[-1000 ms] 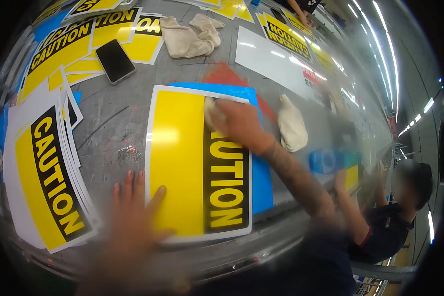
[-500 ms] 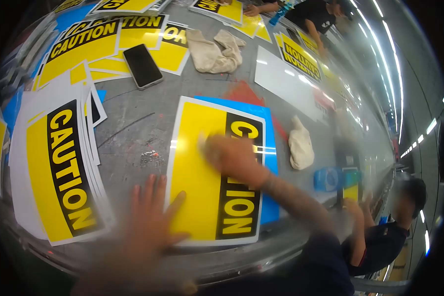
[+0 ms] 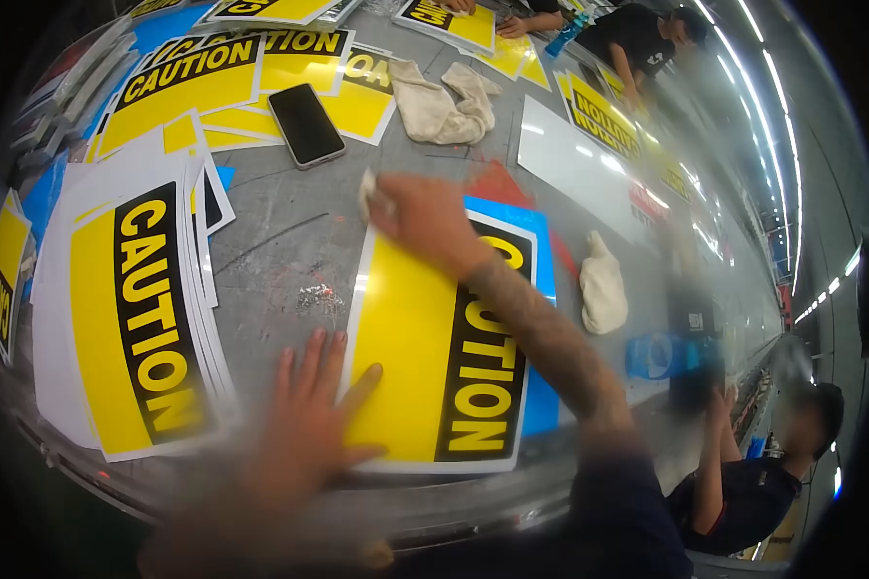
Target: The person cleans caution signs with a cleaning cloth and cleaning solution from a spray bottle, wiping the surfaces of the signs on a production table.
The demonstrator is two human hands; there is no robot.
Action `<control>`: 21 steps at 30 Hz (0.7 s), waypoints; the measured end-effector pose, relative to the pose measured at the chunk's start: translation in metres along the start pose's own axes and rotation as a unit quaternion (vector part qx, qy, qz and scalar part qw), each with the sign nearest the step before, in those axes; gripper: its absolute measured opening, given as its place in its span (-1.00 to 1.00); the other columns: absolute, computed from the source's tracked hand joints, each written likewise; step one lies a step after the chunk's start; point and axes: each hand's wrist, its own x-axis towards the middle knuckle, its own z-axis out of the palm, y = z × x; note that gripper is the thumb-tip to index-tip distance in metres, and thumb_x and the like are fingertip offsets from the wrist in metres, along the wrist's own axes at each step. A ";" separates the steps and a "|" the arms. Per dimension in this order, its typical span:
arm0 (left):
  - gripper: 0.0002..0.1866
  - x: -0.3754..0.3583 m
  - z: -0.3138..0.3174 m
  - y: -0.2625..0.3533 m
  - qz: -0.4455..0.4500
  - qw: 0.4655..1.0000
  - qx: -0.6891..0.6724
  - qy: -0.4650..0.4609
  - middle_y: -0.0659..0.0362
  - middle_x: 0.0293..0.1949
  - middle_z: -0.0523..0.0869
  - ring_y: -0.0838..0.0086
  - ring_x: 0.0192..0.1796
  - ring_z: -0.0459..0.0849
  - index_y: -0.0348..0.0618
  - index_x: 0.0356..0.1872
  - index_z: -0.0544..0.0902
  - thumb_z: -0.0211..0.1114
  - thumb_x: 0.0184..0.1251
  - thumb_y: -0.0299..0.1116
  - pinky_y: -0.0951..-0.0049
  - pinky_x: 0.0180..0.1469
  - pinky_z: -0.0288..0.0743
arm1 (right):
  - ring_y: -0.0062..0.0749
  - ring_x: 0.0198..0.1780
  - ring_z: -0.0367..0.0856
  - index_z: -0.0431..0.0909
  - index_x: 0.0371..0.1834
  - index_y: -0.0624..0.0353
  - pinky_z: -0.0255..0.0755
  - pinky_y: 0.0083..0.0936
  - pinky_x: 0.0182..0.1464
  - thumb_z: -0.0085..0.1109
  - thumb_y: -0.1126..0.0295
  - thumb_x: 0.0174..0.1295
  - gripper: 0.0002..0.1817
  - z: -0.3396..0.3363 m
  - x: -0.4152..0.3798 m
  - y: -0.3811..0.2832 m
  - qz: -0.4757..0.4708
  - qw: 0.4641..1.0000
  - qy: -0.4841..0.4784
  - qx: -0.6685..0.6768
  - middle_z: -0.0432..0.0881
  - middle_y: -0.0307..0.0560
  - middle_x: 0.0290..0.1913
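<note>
A yellow and black CAUTION sign (image 3: 406,357) lies flat in front of me, on top of a blue sheet (image 3: 543,386). My left hand (image 3: 309,425) is spread open at the sign's lower left, with the thumb resting on its edge and the fingers on the table. My right hand (image 3: 423,222) is closed over the sign's upper left corner, pinching a small whitish cloth (image 3: 368,191). The forearm crosses the sign and hides part of its lettering.
To the left a stack of CAUTION signs (image 3: 150,318) lies on the grey table (image 3: 270,232). Behind are a phone (image 3: 306,125), pale gloves (image 3: 439,104) and more signs (image 3: 188,77). A whitish cloth item (image 3: 603,285) lies to the right. Co-workers (image 3: 743,492) are at the right and far side.
My right hand has moved with the cloth from the middle of the sign to its far left corner. My left hand stays at the near left edge. The view has shifted slightly.
</note>
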 end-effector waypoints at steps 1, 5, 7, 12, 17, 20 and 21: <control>0.05 0.001 0.001 0.000 0.006 1.000 -0.001 0.003 -0.41 0.75 0.10 -0.35 0.83 -0.11 -0.05 0.71 0.39 0.53 0.33 0.32 -0.49 0.75 -0.26 | 0.19 -0.22 0.82 0.70 -0.16 0.11 0.64 0.05 -0.16 0.36 0.12 0.40 -0.72 -0.003 0.015 0.013 0.040 0.998 -0.008 -0.053 0.83 0.09 -0.24; 0.20 -0.005 -0.004 -0.005 0.019 1.000 -0.012 -0.014 -0.38 0.77 0.05 -0.29 0.85 -0.14 -0.14 0.76 0.27 0.57 0.24 0.34 -0.44 0.77 -0.24 | 0.18 -0.22 0.81 0.71 -0.16 0.09 0.61 0.05 -0.20 0.33 0.16 0.43 -0.77 -0.004 0.013 0.008 0.033 0.997 -0.012 -0.071 0.80 0.06 -0.24; 0.30 -0.004 -0.019 -0.017 0.037 0.997 -0.047 -0.046 -0.38 0.78 0.03 -0.25 0.86 -0.15 -0.19 0.78 0.19 0.61 0.18 0.35 -0.39 0.78 -0.22 | 0.17 -0.23 0.81 0.71 -0.16 0.08 0.61 0.04 -0.20 0.32 0.17 0.44 -0.78 -0.006 0.015 0.004 0.021 0.997 0.002 -0.070 0.79 0.05 -0.25; 0.64 -0.008 -0.024 -0.029 0.032 0.997 -0.065 0.003 -0.39 0.79 -0.08 -0.27 0.84 -0.10 -0.40 0.79 -0.04 0.86 -0.23 0.17 -0.21 0.81 -0.01 | 0.05 -0.25 0.81 0.64 -0.13 0.03 0.61 0.00 -0.27 0.37 0.13 0.44 -0.76 -0.014 -0.034 -0.059 0.003 0.995 -0.099 0.003 0.79 -0.02 -0.23; 0.75 -0.010 -0.024 -0.028 -0.018 0.999 -0.015 0.025 -0.45 0.77 -0.06 -0.29 0.84 -0.09 -0.48 0.77 -0.07 0.89 -0.37 0.22 -0.23 0.81 -0.04 | -0.31 -0.37 0.73 0.59 -0.16 -0.02 0.62 -0.21 -0.33 0.36 0.17 0.39 -0.81 -0.042 -0.130 -0.166 -0.179 0.969 -0.147 0.085 0.59 -0.20 -0.33; 0.73 -0.010 -0.027 -0.027 -0.013 1.000 -0.011 -0.007 -0.42 0.78 -0.08 -0.27 0.85 -0.12 -0.46 0.78 -0.08 0.91 -0.34 0.17 -0.24 0.83 -0.12 | -0.29 -0.39 0.77 0.60 -0.22 -0.01 0.59 -0.23 -0.47 0.30 0.19 0.42 -0.84 -0.035 -0.111 -0.128 -0.122 0.979 -0.163 0.020 0.63 -0.20 -0.36; 0.72 -0.010 -0.028 -0.026 -0.013 1.000 -0.010 -0.015 -0.38 0.79 -0.07 -0.24 0.85 -0.13 -0.43 0.78 -0.09 0.91 -0.32 0.15 -0.22 0.83 -0.14 | -0.22 -0.39 0.75 0.62 -0.26 -0.02 0.50 -0.23 -0.46 0.38 0.21 0.39 -0.83 -0.028 -0.100 -0.106 -0.029 0.987 -0.157 -0.035 0.66 -0.16 -0.36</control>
